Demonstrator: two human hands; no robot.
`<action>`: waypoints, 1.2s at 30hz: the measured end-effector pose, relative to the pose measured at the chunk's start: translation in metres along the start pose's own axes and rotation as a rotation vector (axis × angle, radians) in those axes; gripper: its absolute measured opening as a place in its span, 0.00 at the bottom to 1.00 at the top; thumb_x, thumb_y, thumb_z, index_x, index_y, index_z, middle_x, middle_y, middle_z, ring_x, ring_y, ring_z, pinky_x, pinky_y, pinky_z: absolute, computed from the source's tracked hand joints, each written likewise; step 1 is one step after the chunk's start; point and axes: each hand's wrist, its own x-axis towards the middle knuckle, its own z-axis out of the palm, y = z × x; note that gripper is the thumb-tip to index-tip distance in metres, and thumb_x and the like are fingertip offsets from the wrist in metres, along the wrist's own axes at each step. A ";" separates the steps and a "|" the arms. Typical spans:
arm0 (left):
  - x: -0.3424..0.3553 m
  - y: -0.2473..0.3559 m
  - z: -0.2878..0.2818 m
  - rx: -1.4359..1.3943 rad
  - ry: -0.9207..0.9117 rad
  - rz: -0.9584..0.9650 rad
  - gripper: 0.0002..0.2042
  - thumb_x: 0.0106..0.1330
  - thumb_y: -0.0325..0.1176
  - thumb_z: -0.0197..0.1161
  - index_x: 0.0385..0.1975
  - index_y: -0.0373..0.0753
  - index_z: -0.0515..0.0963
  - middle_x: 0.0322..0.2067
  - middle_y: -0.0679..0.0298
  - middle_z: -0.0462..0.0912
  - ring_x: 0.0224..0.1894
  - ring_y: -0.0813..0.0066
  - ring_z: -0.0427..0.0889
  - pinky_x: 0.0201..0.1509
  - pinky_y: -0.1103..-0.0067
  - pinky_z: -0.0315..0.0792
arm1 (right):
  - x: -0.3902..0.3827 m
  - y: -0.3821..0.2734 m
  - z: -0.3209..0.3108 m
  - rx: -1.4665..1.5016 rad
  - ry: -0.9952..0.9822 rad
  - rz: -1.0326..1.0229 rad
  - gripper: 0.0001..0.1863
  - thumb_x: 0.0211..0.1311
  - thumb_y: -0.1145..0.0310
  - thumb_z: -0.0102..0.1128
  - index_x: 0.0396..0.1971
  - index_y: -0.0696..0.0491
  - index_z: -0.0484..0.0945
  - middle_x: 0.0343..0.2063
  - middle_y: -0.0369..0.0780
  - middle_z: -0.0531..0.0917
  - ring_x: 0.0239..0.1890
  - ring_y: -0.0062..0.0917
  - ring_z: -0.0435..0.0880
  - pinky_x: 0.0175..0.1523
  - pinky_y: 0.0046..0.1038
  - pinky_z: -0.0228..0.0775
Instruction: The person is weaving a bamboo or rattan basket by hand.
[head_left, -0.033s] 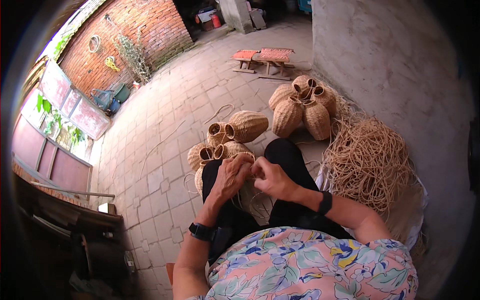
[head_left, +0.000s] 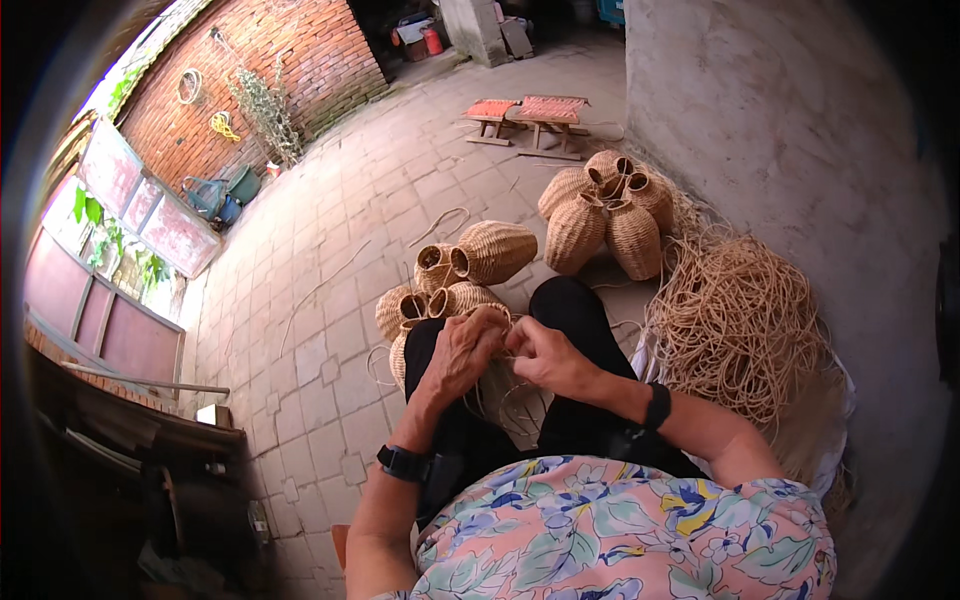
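Both of my hands meet between my knees at a partly hidden woven piece (head_left: 493, 310). My left hand (head_left: 467, 355) has curled fingers on it, and my right hand (head_left: 547, 358) is closed in a pinch beside it, with thin pale strands hanging below. Just beyond them lies a cluster of tan woven vase-shaped baskets (head_left: 492, 252), several with open mouths. A second cluster (head_left: 630, 235) stands at the back right. A large tangled heap of natural cord (head_left: 735, 325) lies beside my right leg on white sheeting.
Two low wooden stools (head_left: 550, 108) with red woven seats stand behind the baskets. A concrete wall (head_left: 770, 110) rises at the right, a brick wall (head_left: 270, 50) at the back left. Loose strands lie on the paving (head_left: 340, 210). Dark clutter (head_left: 170, 490) fills the lower left.
My right hand has shifted very slightly, and the hanging strands below it have moved a little. Everything else looks the same.
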 end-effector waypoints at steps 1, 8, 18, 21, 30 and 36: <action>-0.001 0.000 -0.002 -0.002 -0.010 -0.025 0.09 0.62 0.33 0.56 0.39 0.39 0.76 0.32 0.57 0.80 0.37 0.59 0.79 0.51 0.68 0.68 | -0.005 0.000 -0.004 0.141 -0.090 0.164 0.11 0.56 0.72 0.59 0.37 0.61 0.72 0.25 0.43 0.80 0.29 0.31 0.82 0.35 0.30 0.72; -0.003 -0.001 -0.003 0.117 -0.146 0.044 0.16 0.55 0.35 0.64 0.43 0.41 0.74 0.34 0.62 0.80 0.37 0.64 0.79 0.53 0.71 0.65 | -0.017 -0.004 -0.027 0.474 -0.356 0.266 0.09 0.69 0.67 0.52 0.38 0.58 0.75 0.21 0.32 0.73 0.22 0.12 0.69 0.28 0.19 0.62; -0.003 0.000 0.024 0.209 0.165 -0.075 0.13 0.56 0.30 0.67 0.41 0.42 0.74 0.26 0.65 0.81 0.32 0.63 0.80 0.43 0.69 0.68 | 0.001 0.017 -0.036 -0.156 0.084 0.117 0.12 0.61 0.63 0.63 0.29 0.57 0.77 0.20 0.43 0.82 0.24 0.31 0.84 0.31 0.32 0.73; -0.001 -0.001 0.027 0.231 0.179 -0.089 0.12 0.57 0.29 0.66 0.41 0.41 0.74 0.25 0.64 0.81 0.30 0.61 0.80 0.41 0.68 0.69 | 0.004 0.025 -0.027 -0.167 0.111 0.125 0.10 0.62 0.68 0.64 0.28 0.59 0.76 0.17 0.38 0.79 0.21 0.15 0.77 0.26 0.25 0.67; -0.003 -0.005 0.019 -0.327 0.171 -0.346 0.16 0.60 0.28 0.66 0.47 0.39 0.73 0.28 0.66 0.80 0.31 0.79 0.80 0.35 0.80 0.74 | 0.014 0.012 -0.017 -0.084 0.108 0.057 0.10 0.57 0.66 0.66 0.30 0.57 0.79 0.24 0.45 0.83 0.28 0.35 0.85 0.33 0.34 0.73; -0.004 0.002 0.014 -0.913 0.319 -0.398 0.13 0.61 0.26 0.66 0.45 0.40 0.74 0.31 0.69 0.79 0.33 0.83 0.78 0.36 0.85 0.74 | 0.010 -0.002 -0.022 -0.053 0.236 -0.111 0.06 0.58 0.71 0.65 0.33 0.57 0.79 0.31 0.45 0.82 0.34 0.36 0.84 0.37 0.31 0.74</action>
